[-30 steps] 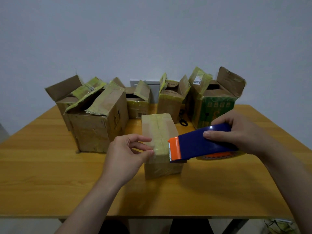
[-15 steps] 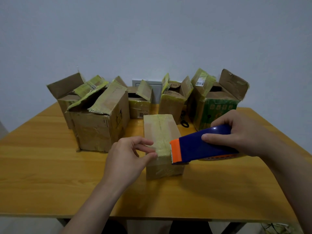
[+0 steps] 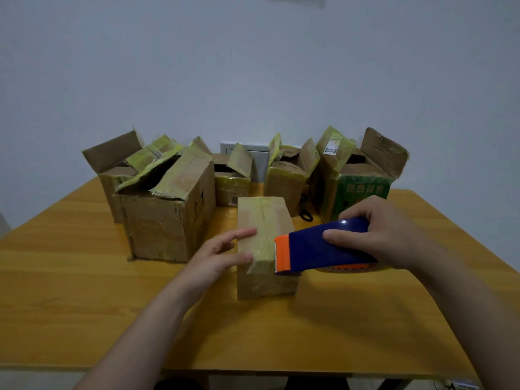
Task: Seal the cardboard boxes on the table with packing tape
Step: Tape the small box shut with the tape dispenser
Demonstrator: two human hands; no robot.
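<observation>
Head view: small closed box (image 3: 263,220) at middle of bench (image 3: 84,305), yellowish tape along top seam. Left hand (image 3: 219,254) beside it, fingers straight, tips touching box's left top edge, gripping nothing. Right hand (image 3: 388,237) wrapped round blue tape dispenser (image 3: 323,249), orange blade end against box's near right corner. Open boxes in row behind: large box (image 3: 168,220) left, green box (image 3: 363,192) right. Black scissors (image 3: 305,215) lie between.

The left hand (image 3: 216,260) and right hand (image 3: 385,237) are showing bare, with short, plain nails at the thumb tips nearest the grip. Behind each grip, the left forearm (image 3: 146,333) and right forearm (image 3: 472,319) are running uncovered to the frame's lower edge.
</observation>
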